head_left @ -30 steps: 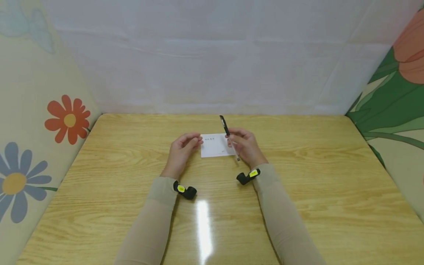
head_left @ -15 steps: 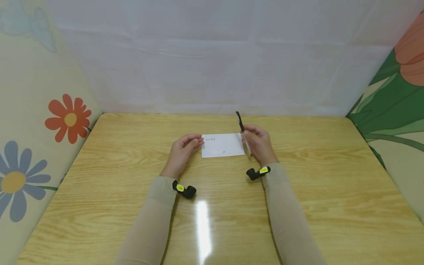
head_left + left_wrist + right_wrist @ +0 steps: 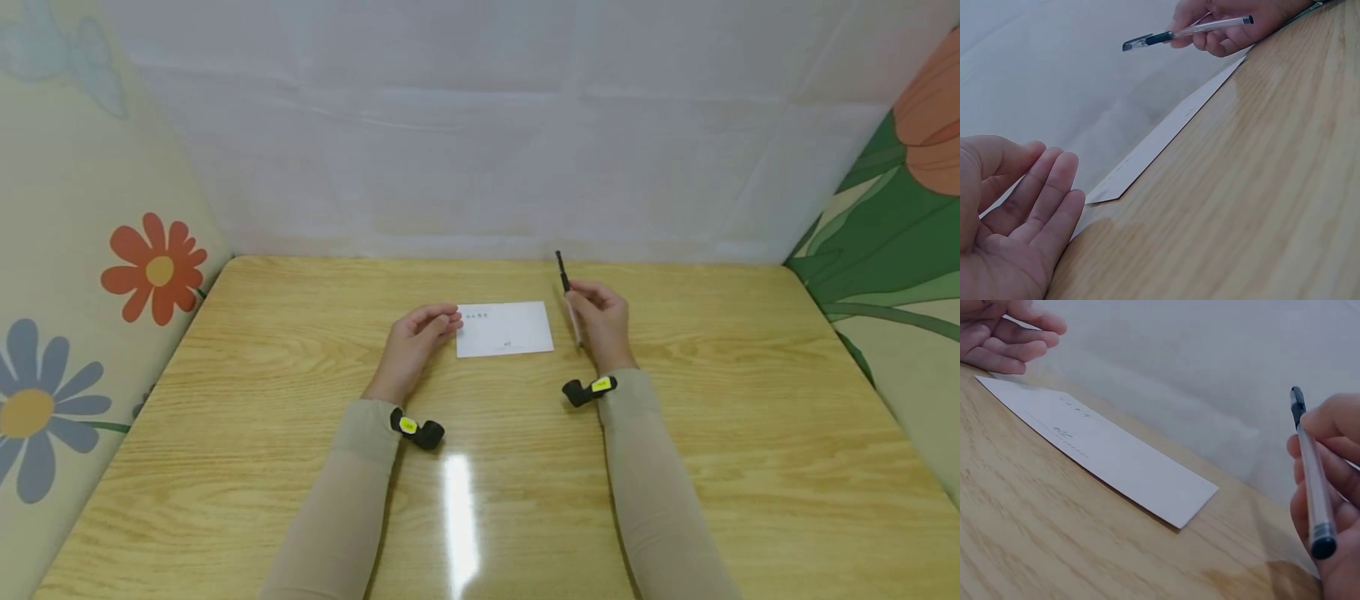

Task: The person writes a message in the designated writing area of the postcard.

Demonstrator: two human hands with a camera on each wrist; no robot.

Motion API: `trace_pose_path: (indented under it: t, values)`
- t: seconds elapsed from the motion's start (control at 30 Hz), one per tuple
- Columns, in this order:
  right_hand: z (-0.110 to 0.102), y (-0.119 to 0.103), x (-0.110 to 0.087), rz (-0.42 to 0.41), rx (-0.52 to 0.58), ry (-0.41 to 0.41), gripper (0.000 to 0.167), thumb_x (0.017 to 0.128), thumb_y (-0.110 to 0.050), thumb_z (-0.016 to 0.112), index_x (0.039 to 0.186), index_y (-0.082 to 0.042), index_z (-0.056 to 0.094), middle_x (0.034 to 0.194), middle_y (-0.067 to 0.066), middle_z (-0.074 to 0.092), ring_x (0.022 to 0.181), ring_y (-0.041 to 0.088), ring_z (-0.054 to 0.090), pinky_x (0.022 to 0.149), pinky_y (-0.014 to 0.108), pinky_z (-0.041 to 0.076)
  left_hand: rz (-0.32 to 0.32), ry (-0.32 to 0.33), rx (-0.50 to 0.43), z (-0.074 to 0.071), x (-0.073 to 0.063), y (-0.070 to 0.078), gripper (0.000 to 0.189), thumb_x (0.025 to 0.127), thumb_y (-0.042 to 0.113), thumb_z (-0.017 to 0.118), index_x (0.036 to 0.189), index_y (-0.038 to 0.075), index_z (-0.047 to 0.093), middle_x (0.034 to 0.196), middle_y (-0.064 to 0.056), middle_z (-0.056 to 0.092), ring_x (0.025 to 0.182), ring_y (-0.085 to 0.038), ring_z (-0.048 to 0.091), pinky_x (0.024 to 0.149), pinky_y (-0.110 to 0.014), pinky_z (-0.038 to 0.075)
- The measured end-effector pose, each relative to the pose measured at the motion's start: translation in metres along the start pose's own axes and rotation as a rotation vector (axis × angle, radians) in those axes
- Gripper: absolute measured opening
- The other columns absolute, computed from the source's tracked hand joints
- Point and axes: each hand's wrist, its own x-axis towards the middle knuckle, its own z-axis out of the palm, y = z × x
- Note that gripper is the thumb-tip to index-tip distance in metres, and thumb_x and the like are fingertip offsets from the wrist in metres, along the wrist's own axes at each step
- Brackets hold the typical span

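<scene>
A flat white card with small dark writing lies on the wooden table, between both hands. Beside its left end is my left hand, fingers loosely bent and holding nothing; in the left wrist view its fingertips are close to the card's corner. To the right of the card, my right hand pinches a clear-barrelled pen between thumb and fingers, above the table. The pen's black cap is on and points up and away; part of the barrel is hidden by the hand in the head view.
The wooden table ends at a white cloth backdrop. Painted panels with flowers stand at the left and right sides. Each wrist wears a small black camera over a beige sleeve.
My right hand has moved right with the pen, away from over the card, so the card's right end now shows. My left hand has stayed in place.
</scene>
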Motion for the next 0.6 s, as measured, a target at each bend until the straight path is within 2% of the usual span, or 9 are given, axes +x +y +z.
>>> trace_pose_path:
  t: [0.3,0.6]
  values:
    - [-0.009,-0.001,0.003,-0.015,-0.128,0.151,0.021,0.089,-0.005,0.072,0.107,0.005,0.074,0.085,-0.004,0.069,0.074,0.009,0.059,0.064,0.017,0.048,-0.016,0.003,0.013,0.0,0.001,0.0,0.032,0.106,0.002,0.049,0.134,-0.014,0.054,0.136,-0.027,0.055,0.115,-0.02,0.063,0.103,-0.029,0.05]
    - [-0.012,-0.001,0.004,-0.022,-0.297,0.253,0.022,0.088,-0.007,0.069,0.106,0.003,0.076,0.087,0.004,0.068,0.075,0.01,0.058,0.068,0.019,0.048,-0.011,0.001,0.023,0.001,0.0,0.001,0.033,0.106,0.001,0.048,0.134,-0.015,0.053,0.136,-0.029,0.054,0.113,-0.018,0.064,0.103,-0.029,0.05]
